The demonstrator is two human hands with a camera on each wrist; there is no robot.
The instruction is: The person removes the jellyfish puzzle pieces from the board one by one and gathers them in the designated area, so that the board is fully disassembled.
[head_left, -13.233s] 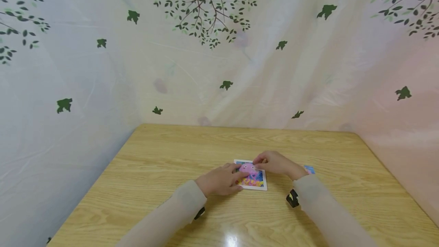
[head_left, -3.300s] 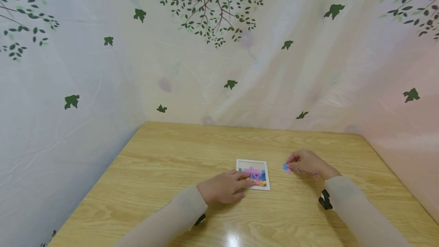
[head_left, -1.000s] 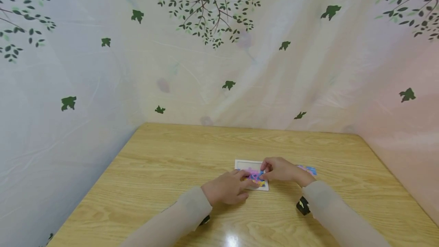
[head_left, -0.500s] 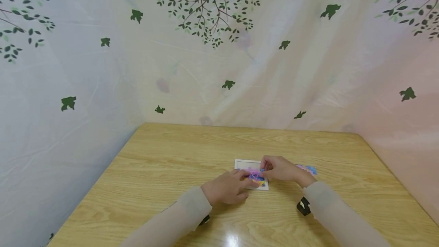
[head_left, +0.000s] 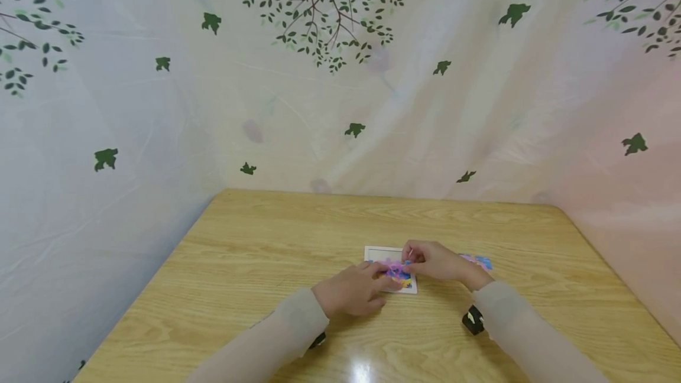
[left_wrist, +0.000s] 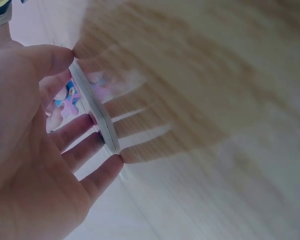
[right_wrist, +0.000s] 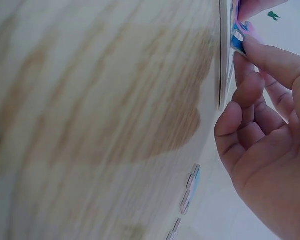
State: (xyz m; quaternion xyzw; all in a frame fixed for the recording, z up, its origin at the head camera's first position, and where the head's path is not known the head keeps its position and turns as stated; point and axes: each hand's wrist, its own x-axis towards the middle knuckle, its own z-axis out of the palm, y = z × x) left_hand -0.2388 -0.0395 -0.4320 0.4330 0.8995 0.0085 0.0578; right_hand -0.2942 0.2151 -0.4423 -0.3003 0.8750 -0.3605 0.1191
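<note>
Your puzzle tray lies flat on the table, white rim upward, between your two hands. It is roughly square, so neither axis clearly dominates; its far side runs nearly parallel to the table's far edge. The assembled picture fills the half nearer you, its yellow band along the near side and pink and blue above it; the far part shows pale backing.

Your left hand reaches in from the left, fingers spread, with fingertips over the picture and the tray's left side. The left wrist view shows digits touching the tray's edge. Your right hand is at the tray's right side, thumb and finger pinching a blue puzzle piece. That piece sits by the right rim, at the picture's upper right, and appears tilted to the table in the right wrist view; whether it is seated cannot be told.

Loose puzzle pieces lie on the table to the right of the tray, well apart from it, partly behind your right wrist.
</note>
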